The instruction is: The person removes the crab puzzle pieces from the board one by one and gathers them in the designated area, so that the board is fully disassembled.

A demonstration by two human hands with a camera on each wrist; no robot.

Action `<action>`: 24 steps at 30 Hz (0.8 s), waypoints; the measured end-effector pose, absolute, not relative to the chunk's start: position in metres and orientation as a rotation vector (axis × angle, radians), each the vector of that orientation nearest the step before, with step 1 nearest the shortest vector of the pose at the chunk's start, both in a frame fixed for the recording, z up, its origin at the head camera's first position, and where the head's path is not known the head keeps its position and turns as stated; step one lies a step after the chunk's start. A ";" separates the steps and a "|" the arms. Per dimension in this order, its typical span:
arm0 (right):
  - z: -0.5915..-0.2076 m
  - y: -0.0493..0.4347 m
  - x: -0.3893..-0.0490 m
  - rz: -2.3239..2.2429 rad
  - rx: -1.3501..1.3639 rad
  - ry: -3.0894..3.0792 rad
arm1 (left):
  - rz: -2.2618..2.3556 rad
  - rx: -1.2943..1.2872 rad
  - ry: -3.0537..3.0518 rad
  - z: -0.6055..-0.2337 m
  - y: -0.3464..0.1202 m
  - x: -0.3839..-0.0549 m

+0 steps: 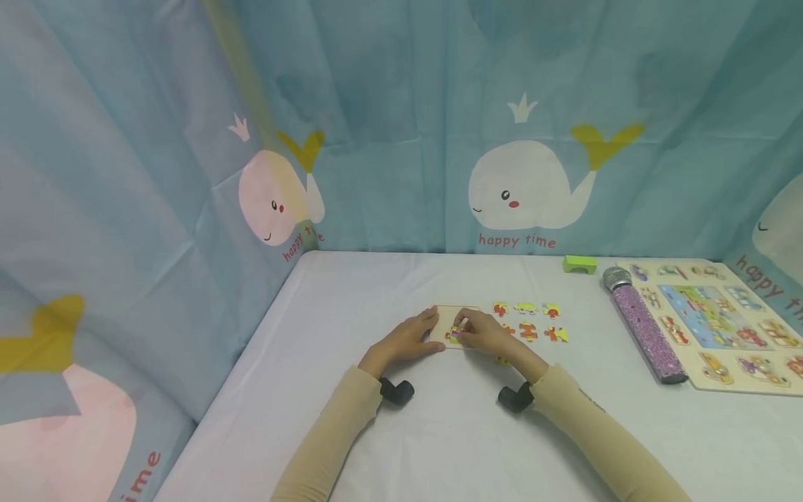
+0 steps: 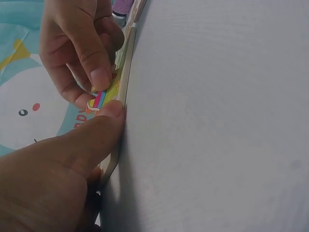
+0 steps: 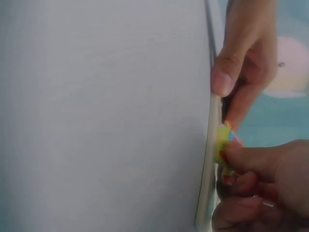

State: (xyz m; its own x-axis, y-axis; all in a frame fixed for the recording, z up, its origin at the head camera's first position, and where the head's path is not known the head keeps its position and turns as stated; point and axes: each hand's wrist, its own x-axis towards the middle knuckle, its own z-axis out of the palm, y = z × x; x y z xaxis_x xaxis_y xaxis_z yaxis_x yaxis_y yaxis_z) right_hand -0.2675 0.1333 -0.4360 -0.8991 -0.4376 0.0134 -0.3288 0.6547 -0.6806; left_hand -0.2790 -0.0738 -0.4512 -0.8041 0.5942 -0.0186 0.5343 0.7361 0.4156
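A small pale wooden puzzle tray (image 1: 443, 318) lies on the table. My left hand (image 1: 409, 337) holds its left side, the thumb at the near edge and the fingers at the far-left corner. Over the tray, my right hand (image 1: 486, 332) pinches a colourful jigsaw piece (image 1: 454, 334) between thumb and fingertips. Yellow with pink and blue stripes, the piece (image 2: 100, 99) shows close to the left thumb in the left wrist view. Whether it lies flat in the tray I cannot tell. Several loose jigsaw pieces (image 1: 528, 332) lie right of the tray, some partly hidden by the right hand.
Farther right are a purple glitter microphone (image 1: 646, 331) and a large wooden picture board (image 1: 702, 367), side by side. A green block (image 1: 579, 264) stands near the table's back edge. Whale-print curtains (image 1: 389, 188) hang behind and left of the white table (image 1: 295, 314).
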 end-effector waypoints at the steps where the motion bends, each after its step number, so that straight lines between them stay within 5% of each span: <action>1: -0.437 0.134 -0.268 -1.062 -0.620 2.733 | 0.599 0.910 2.784 -0.451 -0.074 -0.279; 14: -0.441 0.141 -0.274 -1.133 -0.677 2.806 | 0.604 0.916 2.780 -0.452 -0.073 -0.277; 24: -0.418 0.169 -0.258 -1.319 -0.466 2.643 | 0.572 0.886 2.788 -0.452 -0.073 -0.279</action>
